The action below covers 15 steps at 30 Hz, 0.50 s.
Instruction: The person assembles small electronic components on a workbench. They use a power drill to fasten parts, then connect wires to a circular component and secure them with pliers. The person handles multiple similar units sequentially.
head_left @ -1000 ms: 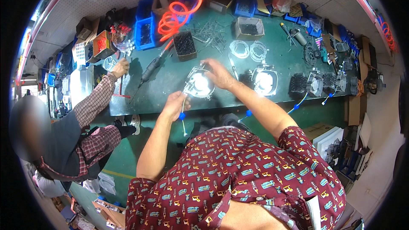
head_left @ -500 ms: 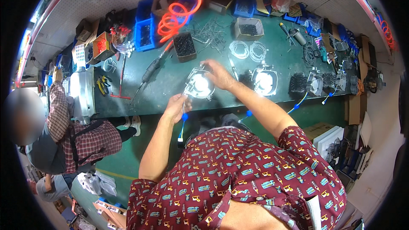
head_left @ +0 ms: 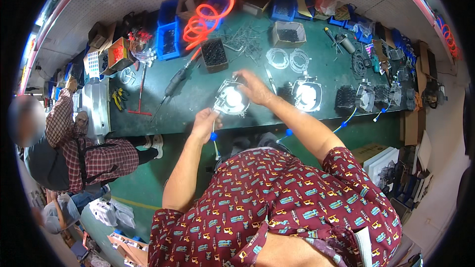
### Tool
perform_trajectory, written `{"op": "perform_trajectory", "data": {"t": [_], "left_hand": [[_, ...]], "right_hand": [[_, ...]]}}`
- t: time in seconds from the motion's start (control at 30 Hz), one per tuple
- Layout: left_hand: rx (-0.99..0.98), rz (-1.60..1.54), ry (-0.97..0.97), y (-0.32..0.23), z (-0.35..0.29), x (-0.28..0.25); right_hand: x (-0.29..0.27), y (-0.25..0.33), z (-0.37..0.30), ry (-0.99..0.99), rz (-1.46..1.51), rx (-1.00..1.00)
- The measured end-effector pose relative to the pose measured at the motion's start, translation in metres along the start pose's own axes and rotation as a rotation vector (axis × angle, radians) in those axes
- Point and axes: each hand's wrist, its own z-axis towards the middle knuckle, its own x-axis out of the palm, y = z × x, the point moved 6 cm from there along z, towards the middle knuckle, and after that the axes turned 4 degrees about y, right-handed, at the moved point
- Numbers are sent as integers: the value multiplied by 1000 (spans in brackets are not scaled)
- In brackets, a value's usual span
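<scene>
A silvery metal motor housing (head_left: 231,100) lies on the green workbench in front of me, its round middle washed out by glare. My right hand (head_left: 255,88) reaches over its upper right side, fingers curled onto the rim. At the lower left edge, my left hand (head_left: 203,122) is closed, thumb and fingertips pinched on the cable where it leaves the housing. The cable hangs below the bench edge, with a blue ball-shaped piece (head_left: 213,136) on it and a pale connector at its end. A second similar housing (head_left: 307,95) sits to the right.
An air screwdriver (head_left: 174,83) on an orange coiled hose lies left of the housing, beside a box of dark screws (head_left: 214,54). Beyond are flat ring plates (head_left: 278,58) and a carton (head_left: 288,33). More housings (head_left: 365,96) stand right. A co-worker (head_left: 64,138) is at the left.
My left hand has shifted slightly, and the hanging cable end has swung right toward my shirt. My right hand and the housing stay put. The co-worker at left has moved their arm.
</scene>
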Motion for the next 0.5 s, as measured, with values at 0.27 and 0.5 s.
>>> {"op": "perform_trajectory", "data": {"t": [0.27,0.5], "left_hand": [[206,95,-125,1,-5,0],[-77,-188,80,9,2,-2]], "right_hand": [[0,1,-3,-9,-17,9],[1,1,-1,-10,-37,-7]]}}
